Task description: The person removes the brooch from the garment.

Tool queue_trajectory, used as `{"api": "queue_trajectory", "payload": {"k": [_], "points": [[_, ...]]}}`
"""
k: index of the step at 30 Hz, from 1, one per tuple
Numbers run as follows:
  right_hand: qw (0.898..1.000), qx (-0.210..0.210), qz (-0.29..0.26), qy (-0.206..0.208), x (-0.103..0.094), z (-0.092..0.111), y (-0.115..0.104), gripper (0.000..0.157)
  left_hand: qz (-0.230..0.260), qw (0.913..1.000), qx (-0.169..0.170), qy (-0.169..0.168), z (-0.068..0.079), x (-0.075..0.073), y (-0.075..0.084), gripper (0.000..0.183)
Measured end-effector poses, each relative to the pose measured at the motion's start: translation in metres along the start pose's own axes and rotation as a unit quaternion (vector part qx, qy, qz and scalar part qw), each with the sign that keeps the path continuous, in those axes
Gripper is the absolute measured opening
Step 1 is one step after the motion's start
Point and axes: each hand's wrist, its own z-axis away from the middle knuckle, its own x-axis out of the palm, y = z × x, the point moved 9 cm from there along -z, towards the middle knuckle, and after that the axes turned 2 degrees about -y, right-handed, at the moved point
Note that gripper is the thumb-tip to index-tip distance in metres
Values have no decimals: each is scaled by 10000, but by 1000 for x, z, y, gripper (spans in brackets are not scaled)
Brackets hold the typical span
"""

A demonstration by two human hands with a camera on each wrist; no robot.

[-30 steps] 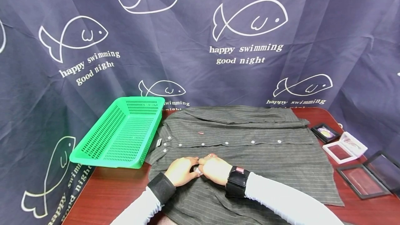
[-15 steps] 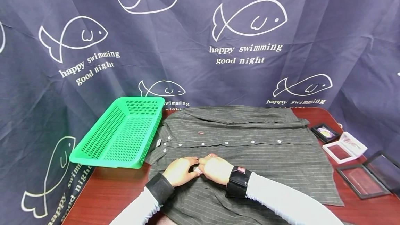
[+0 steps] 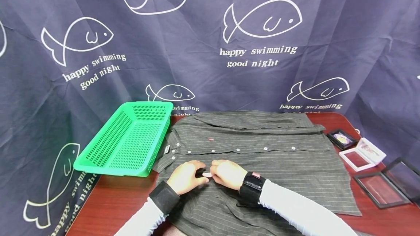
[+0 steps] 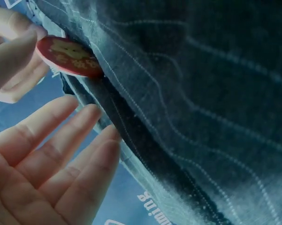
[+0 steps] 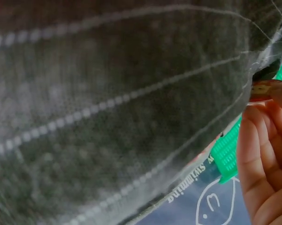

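A dark grey striped button-up shirt (image 3: 256,170) lies spread over the table under both hands. My right hand (image 3: 228,174) pinches a round red badge (image 4: 70,57) with yellowish markings, which meets a lifted fold of the cloth. From above, only a whitish part of this badge (image 3: 207,174) shows between the hands; the right wrist view catches its red edge at the fingertips. Close on the left, my left hand (image 3: 185,177) has thumb and fingers apart. Its fingers look loose and nearly straight in the left wrist view. Whether its thumb touches the badge I cannot tell.
Left of the shirt, a green plastic basket (image 3: 144,168) stands on the red-brown table (image 3: 115,196). Along the right edge lie a small black case (image 3: 334,134), a white case (image 3: 370,151) and a larger black case (image 3: 401,172) with its lid raised. A fish-print curtain (image 3: 197,46) hangs behind.
Both hands have shifted slightly away from the body, and the left fingers have drawn a little from the right ones. A red-rimmed patch beyond the right fingers is now out of sight.
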Motion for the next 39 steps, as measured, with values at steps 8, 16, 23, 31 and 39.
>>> {"api": "queue_trajectory", "payload": {"k": [8,16,23,31,39], "points": [[9985,363,-380,-128,-1,-1,8,16,50,9998,156,134,0,1,5,20],[9962,602,-617,82,1,-1,15,12,38,9994,148,303,0,1,4,9],[9923,919,-822,60,-1,-2,21,10,-106,9982,232,549,-1,-3,5,5],[9778,1536,-1420,-145,1,-1,35,10,46,9984,192,538,-3,-3,3,8],[9675,1842,-1703,-310,12,1,39,9,126,9987,145,476,-4,-1,0,7]]}}
